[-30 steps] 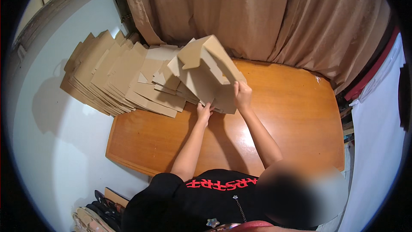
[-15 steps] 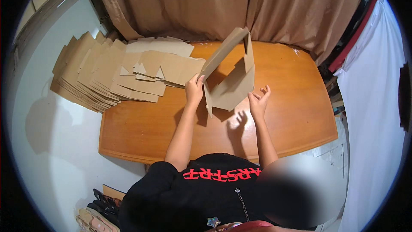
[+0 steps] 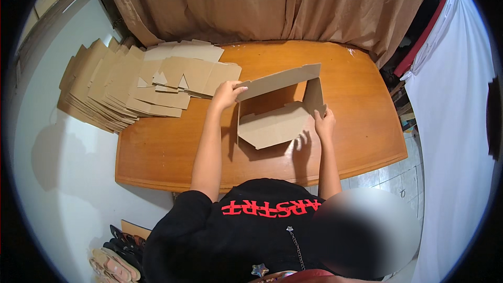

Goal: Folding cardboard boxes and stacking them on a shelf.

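Note:
A brown cardboard box point(image 3: 273, 126), partly folded into an open frame, is held up over the wooden table point(image 3: 361, 120). Its long upper panel slopes up to the right, and a wide panel with a cut corner faces me below. My left hand point(image 3: 228, 95) pinches the box at the upper left corner, thumb on the panel's near side. At the right side, my right hand point(image 3: 325, 122) grips the lower edge of the side panel. Below the box, its shadow and that of a hand fall on the tabletop.
Flat cardboard blanks point(image 3: 115, 84) lie in a slanting, overlapping pile on the table's left, with small triangular offcuts point(image 3: 160, 78) on top. A brown curtain point(image 3: 209, 5) hangs behind the table. White cloth point(image 3: 445, 99) hangs at the right. Shoes point(image 3: 118, 262) stand at lower left.
The box has turned, its upper panel swinging lower and flatter and its lower panel now facing me. My right hand, fingers spread before, has closed on the side panel; my left hand moved slightly left.

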The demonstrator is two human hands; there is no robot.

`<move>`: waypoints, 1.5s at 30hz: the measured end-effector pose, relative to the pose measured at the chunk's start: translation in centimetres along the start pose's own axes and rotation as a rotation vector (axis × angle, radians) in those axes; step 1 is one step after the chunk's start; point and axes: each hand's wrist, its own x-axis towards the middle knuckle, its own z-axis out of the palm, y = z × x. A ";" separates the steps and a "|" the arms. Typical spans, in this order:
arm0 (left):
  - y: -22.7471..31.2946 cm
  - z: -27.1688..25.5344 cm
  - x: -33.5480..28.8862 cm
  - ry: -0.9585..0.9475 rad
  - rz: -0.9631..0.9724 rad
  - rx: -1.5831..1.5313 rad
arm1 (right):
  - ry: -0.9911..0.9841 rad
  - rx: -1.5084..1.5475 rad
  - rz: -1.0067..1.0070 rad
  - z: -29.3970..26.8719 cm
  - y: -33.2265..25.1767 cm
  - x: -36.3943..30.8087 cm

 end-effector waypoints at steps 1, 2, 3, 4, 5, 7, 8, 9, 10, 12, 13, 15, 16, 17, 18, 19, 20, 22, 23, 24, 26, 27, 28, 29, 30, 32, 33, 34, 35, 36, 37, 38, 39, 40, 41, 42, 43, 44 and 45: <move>-0.3 -0.3 0.3 0.004 -0.004 0.000 | -0.005 0.001 -0.002 -0.7 -0.9 0.3; -0.7 -0.6 0.8 0.002 -0.027 0.008 | -0.087 0.140 0.126 -1.6 -2.2 0.6; -1.1 -0.7 1.2 0.002 -0.051 0.016 | -0.171 0.277 0.254 -2.0 -2.8 0.9; 0.1 -0.9 1.1 -0.018 -0.148 0.132 | -0.199 0.504 0.319 -1.7 -2.3 1.1; -0.1 -0.6 1.3 -0.017 -0.148 0.132 | -0.199 0.504 0.318 -1.7 -1.9 1.3; -0.7 0.1 1.6 0.143 -0.052 -0.026 | -0.277 0.541 0.331 -1.6 -1.5 1.8; -0.9 0.4 1.1 0.148 -0.055 -0.028 | -0.283 0.540 0.329 -1.5 -1.4 1.9; -1.3 0.7 0.2 0.195 -0.027 0.042 | -0.320 0.544 0.360 -1.4 -1.3 2.1; -1.4 1.1 -0.8 0.237 0.002 0.113 | -0.353 0.548 0.392 -1.3 -1.1 2.2; -1.0 1.5 -3.2 0.185 -0.038 0.203 | -0.347 0.533 0.413 -1.4 -0.4 2.2; -1.0 1.4 -4.4 0.147 -0.080 0.294 | -0.351 0.523 0.422 -1.4 -0.4 2.1; -2.8 1.4 -5.1 0.107 -0.204 0.280 | -0.379 0.517 0.420 -1.4 0.5 2.3; -3.6 1.4 -5.4 0.059 -0.318 0.268 | -0.396 0.513 0.420 -1.4 0.9 2.4; -4.3 1.5 -5.7 0.061 -0.324 0.266 | -0.402 0.512 0.421 -1.5 1.4 2.4; -5.0 1.6 -5.9 0.102 -0.261 0.280 | -0.418 0.489 0.435 -1.6 1.8 2.4; -5.5 1.8 -6.2 0.145 -0.200 0.295 | -0.437 0.466 0.448 -1.6 1.9 2.4; -6.1 2.0 -6.3 0.150 -0.207 0.293 | -0.445 0.465 0.448 -1.7 2.0 2.4; -6.6 2.3 -6.3 0.235 -0.310 0.124 | -0.476 0.461 0.532 -2.1 2.3 2.3; -6.6 2.4 -6.5 0.236 -0.311 0.124 | -0.478 0.462 0.532 -2.2 2.7 2.2; -6.7 2.7 -6.8 0.322 -0.313 0.008 | -0.447 0.447 0.556 -2.2 3.4 2.0; -6.2 3.2 -7.4 0.404 -0.314 -0.107 | -0.414 0.432 0.584 -2.4 3.9 1.5; -5.8 3.4 -7.6 0.468 -0.330 -0.103 | -0.362 0.377 0.525 -2.4 4.1 1.3; -5.3 3.7 -8.0 0.531 -0.347 -0.098 | -0.309 0.321 0.467 -2.5 4.3 0.8; -4.7 4.2 -8.1 0.525 -0.343 -0.096 | -0.302 0.322 0.470 -2.3 5.5 0.4; -4.1 4.7 -8.3 0.610 -0.289 0.119 | -0.179 0.145 0.237 -1.6 7.1 -0.1; -4.2 5.2 -8.6 0.691 -0.236 0.337 | -0.062 -0.033 0.005 -1.4 6.0 -0.8; -4.8 5.3 -8.6 0.640 -0.133 0.518 | -0.040 -0.172 0.013 -1.3 5.5 -1.3; -5.1 5.3 -8.6 0.584 -0.027 0.697 | -0.018 -0.311 0.021 -1.5 4.0 -1.6; -5.5 5.2 -8.5 0.580 -0.025 0.697 | -0.016 -0.313 0.025 -1.4 3.2 -1.7; -5.9 5.0 -8.5 0.432 -0.062 0.707 | -0.098 -0.432 -0.002 -1.3 2.5 -1.8; -6.1 5.0 -8.2 0.282 -0.090 0.715 | -0.175 -0.553 -0.026 -1.3 2.2 -1.7; -6.6 5.1 -7.9 0.188 -0.145 0.735 | -0.168 -0.557 -0.019 -1.2 2.0 -1.6; -6.9 5.3 -7.7 0.182 -0.137 0.735 | -0.234 -0.494 0.036 -0.9 2.0 -1.4; -7.1 5.6 -7.7 0.141 -0.173 0.641 | -0.302 -0.428 0.091 -0.5 1.9 -1.3; -7.4 5.7 -7.5 0.100 -0.208 0.547 | -0.298 -0.429 0.097 -0.1 1.9 -1.2; -8.1 5.6 -7.1 0.015 -0.210 0.432 | -0.290 -0.395 0.121 0.3 2.0 -1.1; -8.3 5.6 -7.1 0.008 -0.209 0.434 | -0.281 -0.362 0.146 0.6 1.9 -1.0; -8.5 5.8 -7.2 -0.036 -0.194 0.429 | -0.279 -0.363 0.153 0.8 1.9 -0.8; -8.7 5.9 -7.3 -0.080 -0.178 0.425 | -0.291 -0.363 0.179 1.0 1.9 -0.6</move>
